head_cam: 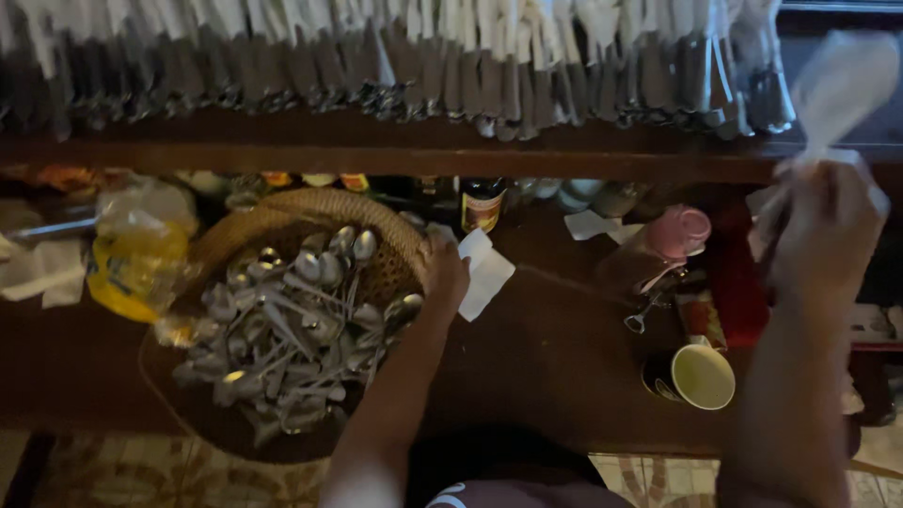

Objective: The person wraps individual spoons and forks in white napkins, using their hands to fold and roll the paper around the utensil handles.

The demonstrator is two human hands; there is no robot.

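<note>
My left hand point(444, 271) rests at the right rim of a woven basket point(310, 209) and holds a spoon point(406, 309) whose bowl points back into the heap. The basket is full of several metal spoons point(292, 329). A white paper napkin point(485, 273) lies on the dark wooden counter just right of that hand. My right hand point(828, 230) is raised at the far right, closed on a blurred, napkin-wrapped piece of cutlery point(840, 89) that it holds up near the shelf.
A long shelf point(395, 146) above holds a row of several wrapped cutlery sets point(404, 56). On the counter stand a dark bottle point(483, 202), a pink jar point(670, 240), a cup with a pale inside point(701, 376) and a yellow plastic bag point(136, 249).
</note>
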